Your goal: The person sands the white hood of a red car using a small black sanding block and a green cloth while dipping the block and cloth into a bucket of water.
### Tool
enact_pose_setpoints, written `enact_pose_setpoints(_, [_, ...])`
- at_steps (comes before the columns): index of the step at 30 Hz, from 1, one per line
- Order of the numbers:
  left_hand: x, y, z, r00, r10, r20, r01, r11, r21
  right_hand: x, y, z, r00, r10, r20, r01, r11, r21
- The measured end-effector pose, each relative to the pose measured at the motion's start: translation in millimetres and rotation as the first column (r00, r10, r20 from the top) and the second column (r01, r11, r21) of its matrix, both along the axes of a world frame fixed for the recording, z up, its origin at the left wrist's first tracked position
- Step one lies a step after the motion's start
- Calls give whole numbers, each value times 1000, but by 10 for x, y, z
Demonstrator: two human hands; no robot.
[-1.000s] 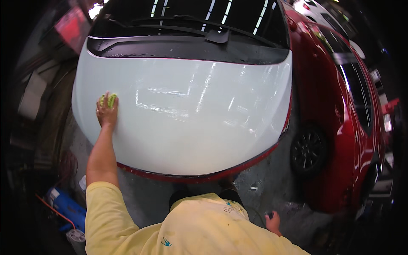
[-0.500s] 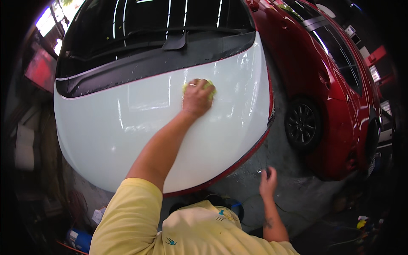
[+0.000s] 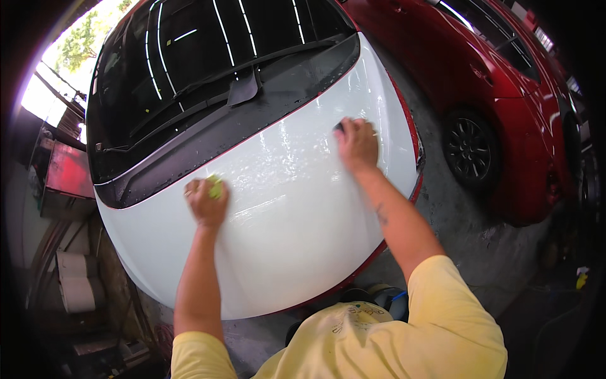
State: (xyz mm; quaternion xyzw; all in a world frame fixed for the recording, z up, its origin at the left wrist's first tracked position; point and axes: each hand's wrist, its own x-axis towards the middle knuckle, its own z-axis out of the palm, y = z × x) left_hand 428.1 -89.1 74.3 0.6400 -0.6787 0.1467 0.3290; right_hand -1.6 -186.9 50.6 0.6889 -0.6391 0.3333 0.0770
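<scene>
A glossy white hood of a car fills the middle, streaked with wet-looking marks below a black cowl and dark windshield. My left hand is closed on a yellow-green cloth resting on the hood's left-middle, near the cowl. My right hand, its fingers curled round a small dark object mostly hidden by them, is on the hood's upper right. Thin red trim edges the hood.
A red car with a black wheel stands close along the right. At left are a red metal cabinet and pale panels. A dark bucket-like container with blue on it sits on the floor beyond my body.
My left hand swept right across the hood, then back leftward with the cloth. My right hand rose from beside my body onto the hood. The view has turned and shifted.
</scene>
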Motion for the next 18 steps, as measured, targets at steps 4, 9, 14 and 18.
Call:
enact_pose_setpoints(4, [924,570,175,990,133,56,-141,972,188,-240,-361,156,972,-219,85,213,974,75])
enact_pose_setpoints(9, [1344,528,218,984,-4,177,-18,992,123,747,76,100,958,-246,146,260,961,-89])
enact_pose_setpoints(14, [1310,494,217,996,-55,77,40,982,182,2559,1164,122,993,-38,107,46,996,-76])
enact_pose_setpoints(18, [1332,494,278,996,-62,63,50,982,183,3347,1821,201,958,278,75,-268,956,-121])
